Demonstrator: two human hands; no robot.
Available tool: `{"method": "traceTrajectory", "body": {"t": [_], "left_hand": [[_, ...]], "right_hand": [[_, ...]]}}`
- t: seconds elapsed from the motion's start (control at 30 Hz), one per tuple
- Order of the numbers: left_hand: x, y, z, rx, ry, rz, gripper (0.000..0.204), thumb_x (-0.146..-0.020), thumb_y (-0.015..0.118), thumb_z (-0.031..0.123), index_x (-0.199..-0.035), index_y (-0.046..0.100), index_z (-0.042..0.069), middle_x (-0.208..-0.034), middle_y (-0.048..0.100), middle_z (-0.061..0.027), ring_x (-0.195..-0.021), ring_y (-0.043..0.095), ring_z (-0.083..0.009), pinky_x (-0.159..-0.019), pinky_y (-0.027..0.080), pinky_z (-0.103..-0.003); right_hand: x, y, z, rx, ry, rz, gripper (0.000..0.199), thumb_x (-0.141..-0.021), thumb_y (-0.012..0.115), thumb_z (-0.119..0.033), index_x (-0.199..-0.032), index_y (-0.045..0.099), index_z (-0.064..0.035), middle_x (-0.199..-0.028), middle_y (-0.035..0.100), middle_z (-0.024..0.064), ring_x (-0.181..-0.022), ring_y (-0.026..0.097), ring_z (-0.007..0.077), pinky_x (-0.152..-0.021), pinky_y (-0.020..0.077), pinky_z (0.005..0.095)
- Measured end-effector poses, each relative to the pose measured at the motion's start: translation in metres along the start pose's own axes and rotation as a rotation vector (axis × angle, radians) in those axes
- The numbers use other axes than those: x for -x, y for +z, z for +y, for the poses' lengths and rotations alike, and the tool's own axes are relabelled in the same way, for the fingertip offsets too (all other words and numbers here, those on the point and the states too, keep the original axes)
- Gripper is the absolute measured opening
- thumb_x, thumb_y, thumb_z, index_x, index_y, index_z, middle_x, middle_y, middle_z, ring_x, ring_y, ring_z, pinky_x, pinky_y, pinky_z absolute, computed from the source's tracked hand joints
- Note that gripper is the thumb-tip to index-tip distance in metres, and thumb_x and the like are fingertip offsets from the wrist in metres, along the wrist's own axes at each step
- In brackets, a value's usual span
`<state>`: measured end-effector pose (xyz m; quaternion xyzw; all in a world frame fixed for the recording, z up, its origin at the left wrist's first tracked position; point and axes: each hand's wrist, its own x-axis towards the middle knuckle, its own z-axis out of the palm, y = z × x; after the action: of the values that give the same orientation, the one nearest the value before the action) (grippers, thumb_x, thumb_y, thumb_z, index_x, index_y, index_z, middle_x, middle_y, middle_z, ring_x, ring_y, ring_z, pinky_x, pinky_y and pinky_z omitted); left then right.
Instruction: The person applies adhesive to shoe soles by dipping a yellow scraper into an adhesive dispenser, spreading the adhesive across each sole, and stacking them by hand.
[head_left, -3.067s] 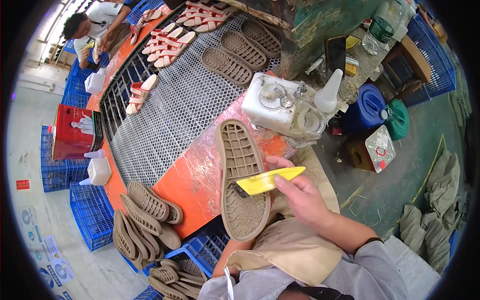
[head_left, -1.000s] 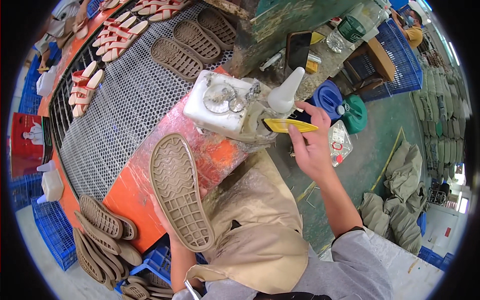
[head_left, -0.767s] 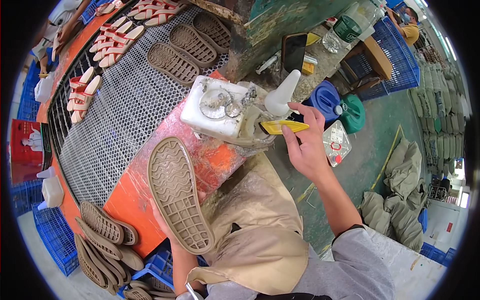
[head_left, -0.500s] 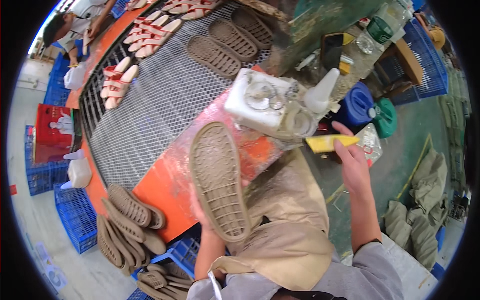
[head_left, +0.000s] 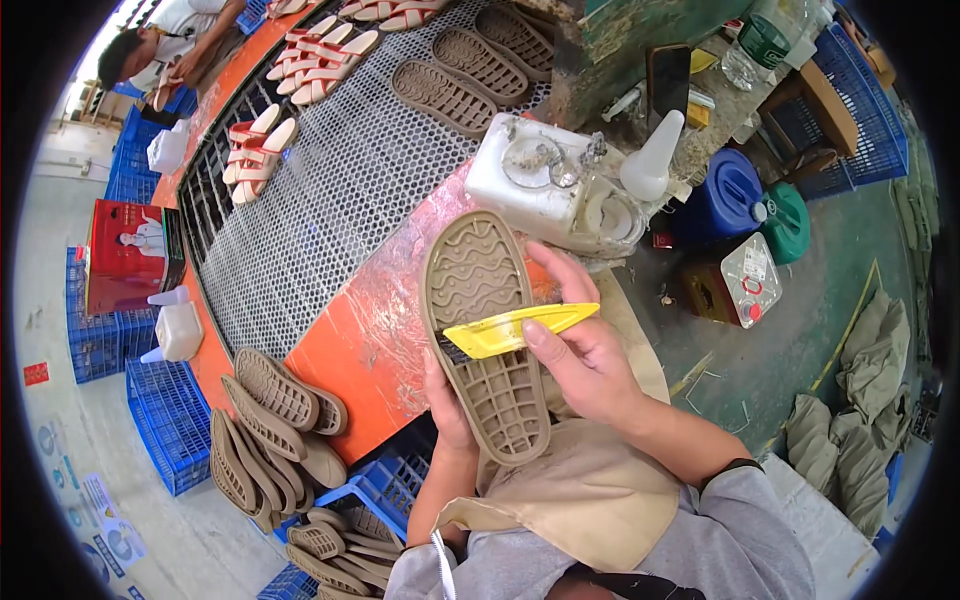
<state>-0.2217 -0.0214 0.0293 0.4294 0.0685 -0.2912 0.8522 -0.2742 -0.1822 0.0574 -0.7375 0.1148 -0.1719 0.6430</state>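
Observation:
A brown shoe sole [head_left: 480, 270] stands tilted in front of me, its grooved, gridded face toward the camera. My left hand [head_left: 449, 405] grips its lower left edge from behind, fingers closed and partly hidden. In my right hand [head_left: 597, 375] is a flat yellow plastic tool [head_left: 500, 332] with a tapered end, pinched between thumb and fingers. It lies across the middle of the sole; whether it touches the sole I cannot tell. A dark patch shows just under its left end.
A white glue-stained container [head_left: 540, 175] stands beyond the sole on the orange table [head_left: 350, 370]. Red-and-white sandals [head_left: 262, 150] and more soles [head_left: 445, 95] lie on the mesh. Stacked soles [head_left: 265, 440] sit left. Blue and green jugs [head_left: 722, 200] stand right. Another person works far left.
My right hand has swung left with the yellow tool, from beside the white container to over the sole. The sole has shifted slightly right and up.

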Motion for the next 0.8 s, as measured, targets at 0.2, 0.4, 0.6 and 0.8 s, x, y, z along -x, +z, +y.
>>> {"method": "traceTrajectory", "body": {"t": [0.2, 0.4, 0.6, 0.8], "left_hand": [[-0.007, 0.008, 0.001, 0.047, 0.039, -0.074, 0.064, -0.109, 0.028, 0.048, -0.159, 0.042, 0.011, -0.149, 0.06, -0.0143, -0.126, 0.065, -0.0307, -0.108, 0.053, -0.047], [-0.015, 0.005, 0.001, 0.215, 0.064, -0.228, 0.064, -0.11, 0.026, 0.047, -0.159, 0.041, 0.01, -0.147, 0.06, -0.0175, -0.122, 0.067, -0.0345, -0.104, 0.056, -0.048], [-0.01, 0.001, 0.015, 0.123, 0.08, -0.189, 0.066, -0.111, 0.023, 0.051, -0.16, 0.039, 0.009, -0.143, 0.063, -0.0173, -0.118, 0.069, -0.0345, -0.102, 0.056, -0.049], [0.0, 0.011, 0.033, 0.338, -0.215, -0.088, 0.056, -0.109, 0.037, 0.037, -0.158, 0.041, 0.009, -0.141, 0.061, -0.0211, -0.119, 0.066, -0.037, -0.101, 0.058, -0.05]], "right_hand": [[0.029, -0.002, -0.019, 0.063, 0.006, -0.048, 0.017, -0.101, 0.061, -0.013, -0.109, 0.075, -0.0054, -0.168, 0.032, 0.0209, -0.151, 0.021, 0.0458, -0.124, 0.015, 0.0593], [0.06, -0.009, -0.032, 0.158, -0.019, -0.119, 0.017, -0.1, 0.061, -0.013, -0.108, 0.075, -0.0071, -0.166, 0.035, 0.0217, -0.15, 0.021, 0.0473, -0.122, 0.0164, 0.0612], [0.053, -0.024, -0.045, 0.244, -0.126, -0.368, 0.02, -0.1, 0.062, -0.015, -0.112, 0.075, -0.0069, -0.165, 0.037, 0.0203, -0.149, 0.022, 0.0455, -0.122, 0.0211, 0.0575], [-0.008, -0.036, -0.066, 0.18, -0.29, -0.813, 0.024, -0.099, 0.061, -0.017, -0.114, 0.074, -0.0045, -0.164, 0.039, 0.0174, -0.15, 0.023, 0.0409, -0.121, 0.0258, 0.0531]]}}
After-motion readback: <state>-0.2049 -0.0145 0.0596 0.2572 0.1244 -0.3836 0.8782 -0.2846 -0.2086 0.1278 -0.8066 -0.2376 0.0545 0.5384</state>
